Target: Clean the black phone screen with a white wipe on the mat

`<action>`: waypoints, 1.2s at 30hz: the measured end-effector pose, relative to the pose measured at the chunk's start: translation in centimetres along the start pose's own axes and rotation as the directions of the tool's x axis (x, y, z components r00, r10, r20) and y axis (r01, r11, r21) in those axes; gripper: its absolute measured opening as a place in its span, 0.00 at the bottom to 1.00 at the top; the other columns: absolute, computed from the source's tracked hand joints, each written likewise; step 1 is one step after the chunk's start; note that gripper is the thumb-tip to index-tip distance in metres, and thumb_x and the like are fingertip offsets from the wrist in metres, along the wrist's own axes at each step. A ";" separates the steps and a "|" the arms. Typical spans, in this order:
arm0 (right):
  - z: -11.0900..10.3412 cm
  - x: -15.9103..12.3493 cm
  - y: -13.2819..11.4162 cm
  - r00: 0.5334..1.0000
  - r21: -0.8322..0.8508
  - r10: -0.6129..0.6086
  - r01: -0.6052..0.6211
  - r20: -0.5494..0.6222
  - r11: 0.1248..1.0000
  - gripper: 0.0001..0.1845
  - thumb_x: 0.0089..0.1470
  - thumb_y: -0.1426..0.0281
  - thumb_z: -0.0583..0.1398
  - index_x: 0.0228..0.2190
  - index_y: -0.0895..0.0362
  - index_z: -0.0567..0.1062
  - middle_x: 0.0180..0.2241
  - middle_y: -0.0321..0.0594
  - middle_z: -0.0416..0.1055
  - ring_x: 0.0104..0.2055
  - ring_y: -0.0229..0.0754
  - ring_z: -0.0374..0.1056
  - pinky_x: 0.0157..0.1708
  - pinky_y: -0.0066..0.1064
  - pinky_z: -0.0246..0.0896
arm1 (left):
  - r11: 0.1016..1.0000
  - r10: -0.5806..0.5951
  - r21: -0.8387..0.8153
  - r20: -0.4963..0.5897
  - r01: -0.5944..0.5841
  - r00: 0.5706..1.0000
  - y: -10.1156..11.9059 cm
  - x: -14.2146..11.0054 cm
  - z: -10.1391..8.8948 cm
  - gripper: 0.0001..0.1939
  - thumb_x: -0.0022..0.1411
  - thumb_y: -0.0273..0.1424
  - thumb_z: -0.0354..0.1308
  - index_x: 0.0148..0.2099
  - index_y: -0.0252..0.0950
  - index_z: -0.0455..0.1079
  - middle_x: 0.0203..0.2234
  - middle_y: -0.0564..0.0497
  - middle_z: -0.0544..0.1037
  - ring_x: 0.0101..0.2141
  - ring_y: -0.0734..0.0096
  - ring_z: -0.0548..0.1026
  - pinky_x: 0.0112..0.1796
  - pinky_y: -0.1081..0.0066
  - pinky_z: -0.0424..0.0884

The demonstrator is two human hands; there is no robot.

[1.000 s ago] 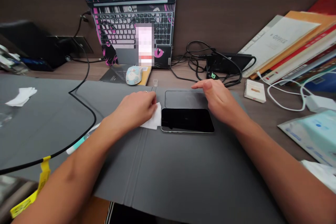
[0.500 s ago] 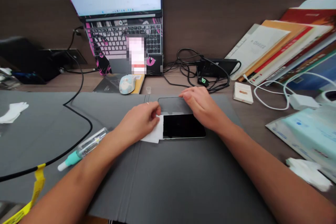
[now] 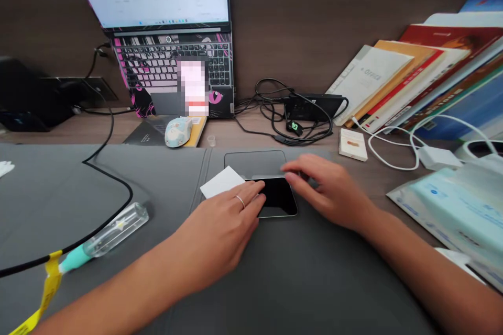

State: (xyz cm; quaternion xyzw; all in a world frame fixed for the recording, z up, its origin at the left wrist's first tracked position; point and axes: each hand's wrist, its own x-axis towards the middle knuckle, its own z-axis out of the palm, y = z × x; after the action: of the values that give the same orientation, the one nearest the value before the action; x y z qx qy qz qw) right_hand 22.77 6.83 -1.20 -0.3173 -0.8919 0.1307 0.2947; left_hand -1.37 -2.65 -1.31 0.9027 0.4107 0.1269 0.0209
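Observation:
A black phone (image 3: 280,200) lies screen up on the grey desk mat (image 3: 275,272). My left hand (image 3: 226,220) rests flat over the phone's left end, fingers stretched out, a ring on one finger. A white wipe (image 3: 220,182) lies loose on the mat just beyond that hand, touching nothing but the mat. My right hand (image 3: 328,188) hovers at the phone's right end with fingers extended and slightly blurred, holding nothing. A dark thin rectangular sheet (image 3: 254,163) lies right behind the phone.
An open laptop (image 3: 168,57) stands at the back with a mouse (image 3: 177,131) before it. A small spray bottle (image 3: 106,235) and a black cable (image 3: 113,178) lie left. A charger with tangled cords (image 3: 306,110), a white box (image 3: 352,144), leaning books (image 3: 424,73) and a pale blue packet (image 3: 456,204) fill the right.
My left hand let go of the white wipe and slid right onto the phone's left end. My right hand drew back from the dark sheet to the phone's right end. The view shifted.

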 end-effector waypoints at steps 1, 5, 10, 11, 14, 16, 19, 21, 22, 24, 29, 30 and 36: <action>-0.2 -0.7 0.3 0.999 0.006 0.043 -0.043 0.010 0.999 0.12 0.68 0.64 0.55 0.40 0.54 0.77 0.35 0.40 0.79 0.36 0.44 0.74 0.37 0.35 0.65 | 1.000 0.003 0.023 -0.001 -0.003 1.000 0.0 -0.3 0.0 0.22 0.76 0.29 0.43 0.65 0.27 0.65 0.67 0.34 0.67 0.66 0.51 0.67 0.64 0.52 0.70; -0.1 -2.1 0.8 0.991 0.011 0.131 -0.132 0.035 0.991 0.11 0.67 0.66 0.54 0.39 0.53 0.77 0.33 0.37 0.81 0.33 0.42 0.75 0.32 0.33 0.64 | 0.989 -0.121 0.093 0.045 0.116 0.992 0.0 -2.3 0.9 0.37 0.76 0.47 0.46 0.76 0.30 0.47 0.73 0.33 0.53 0.72 0.46 0.54 0.67 0.47 0.64; 0.4 -1.9 0.4 0.990 0.030 0.132 -0.134 0.052 0.991 0.12 0.67 0.67 0.53 0.40 0.54 0.77 0.33 0.37 0.81 0.33 0.41 0.75 0.33 0.32 0.64 | 1.000 -0.022 -0.002 0.191 0.023 0.981 0.4 -2.3 2.2 0.50 0.72 0.55 0.48 0.78 0.31 0.28 0.74 0.33 0.42 0.73 0.45 0.44 0.68 0.47 0.59; 0.4 -1.9 0.4 0.989 0.042 0.145 -0.147 0.043 0.988 0.12 0.68 0.67 0.53 0.41 0.54 0.76 0.34 0.37 0.81 0.34 0.41 0.76 0.34 0.32 0.64 | 0.999 0.004 -0.032 0.208 0.003 0.978 0.6 -1.7 2.3 0.51 0.72 0.56 0.47 0.78 0.31 0.28 0.74 0.34 0.41 0.73 0.46 0.43 0.69 0.47 0.57; 0.2 -2.0 0.6 0.983 0.061 0.179 -0.181 0.033 0.982 0.13 0.69 0.66 0.51 0.39 0.54 0.76 0.35 0.37 0.80 0.35 0.41 0.76 0.37 0.32 0.63 | 0.993 0.067 -0.108 0.240 -0.042 0.968 0.9 0.8 2.5 0.49 0.72 0.58 0.45 0.78 0.27 0.36 0.75 0.34 0.39 0.74 0.48 0.39 0.71 0.50 0.49; 0.0 -2.0 0.8 0.978 0.036 0.195 -0.198 0.074 0.979 0.15 0.68 0.65 0.50 0.35 0.54 0.74 0.31 0.37 0.78 0.32 0.41 0.73 0.34 0.32 0.61 | 0.986 0.109 -0.146 0.238 -0.075 0.965 1.0 2.3 2.6 0.49 0.72 0.59 0.44 0.77 0.25 0.41 0.74 0.33 0.40 0.74 0.50 0.38 0.72 0.52 0.46; -0.2 -2.0 0.8 0.962 -0.016 0.206 -0.206 0.179 0.978 0.15 0.66 0.65 0.50 0.27 0.53 0.69 0.24 0.35 0.71 0.26 0.40 0.66 0.29 0.33 0.54 | 0.982 0.133 -0.161 0.225 -0.098 0.965 1.0 3.3 2.7 0.49 0.72 0.59 0.43 0.77 0.24 0.41 0.74 0.34 0.40 0.74 0.52 0.38 0.72 0.54 0.44; -0.3 -2.0 0.7 0.949 -0.043 0.203 -0.198 0.240 0.979 0.15 0.64 0.67 0.50 0.24 0.52 0.64 0.21 0.33 0.68 0.23 0.39 0.62 0.27 0.33 0.50 | 0.982 0.131 -0.161 0.209 -0.098 0.969 0.8 2.9 2.6 0.49 0.72 0.58 0.45 0.77 0.25 0.39 0.74 0.34 0.41 0.74 0.52 0.38 0.72 0.53 0.45; -0.3 -1.9 0.7 0.944 -0.055 0.203 -0.195 0.262 0.979 0.15 0.63 0.68 0.50 0.23 0.52 0.63 0.20 0.33 0.67 0.22 0.38 0.60 0.27 0.33 0.48 | 0.982 0.129 -0.162 0.204 -0.096 0.970 0.6 2.4 2.4 0.49 0.72 0.57 0.46 0.78 0.27 0.37 0.74 0.35 0.41 0.74 0.51 0.39 0.72 0.52 0.47; -0.2 -1.8 0.5 0.933 -0.084 0.207 -0.190 0.295 0.978 0.14 0.61 0.69 0.50 0.22 0.52 0.62 0.19 0.33 0.66 0.22 0.38 0.59 0.27 0.34 0.44 | 0.982 0.126 -0.163 0.197 -0.094 0.972 0.2 1.1 2.0 0.51 0.71 0.55 0.51 0.78 0.33 0.30 0.75 0.37 0.41 0.74 0.48 0.43 0.71 0.49 0.52; -0.6 -1.6 0.3 0.880 -0.162 0.218 -0.163 0.422 0.973 0.12 0.57 0.71 0.52 0.22 0.54 0.63 0.22 0.34 0.70 0.24 0.38 0.60 0.28 0.35 0.41 | 0.991 0.109 -0.106 0.252 -0.084 0.962 -0.2 -2.1 0.6 0.57 0.68 0.54 0.56 0.77 0.37 0.19 0.74 0.36 0.42 0.72 0.43 0.50 0.67 0.45 0.62; -0.8 -1.6 0.3 0.866 -0.156 0.200 -0.143 0.459 0.977 0.12 0.57 0.71 0.53 0.22 0.54 0.63 0.23 0.35 0.71 0.25 0.39 0.61 0.28 0.35 0.42 | 0.991 0.111 -0.099 0.264 -0.087 0.958 -0.1 -2.3 0.5 0.58 0.68 0.55 0.56 0.77 0.37 0.18 0.74 0.35 0.42 0.72 0.42 0.50 0.66 0.45 0.63; -1.6 -1.5 0.5 0.840 -0.119 0.112 -0.057 0.531 0.991 0.11 0.54 0.72 0.54 0.21 0.54 0.62 0.24 0.35 0.69 0.26 0.39 0.60 0.29 0.34 0.43 | 0.982 0.137 -0.169 0.309 -0.087 0.941 0.6 0.5 0.8 0.53 0.69 0.57 0.52 0.78 0.32 0.29 0.74 0.36 0.39 0.73 0.47 0.43 0.70 0.47 0.53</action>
State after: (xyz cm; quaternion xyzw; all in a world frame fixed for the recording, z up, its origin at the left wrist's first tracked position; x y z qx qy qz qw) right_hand 24.94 6.33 -0.87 -0.3212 -0.9291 0.1829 0.0118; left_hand -0.41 -2.60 -1.91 0.9289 0.3388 0.0115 0.1490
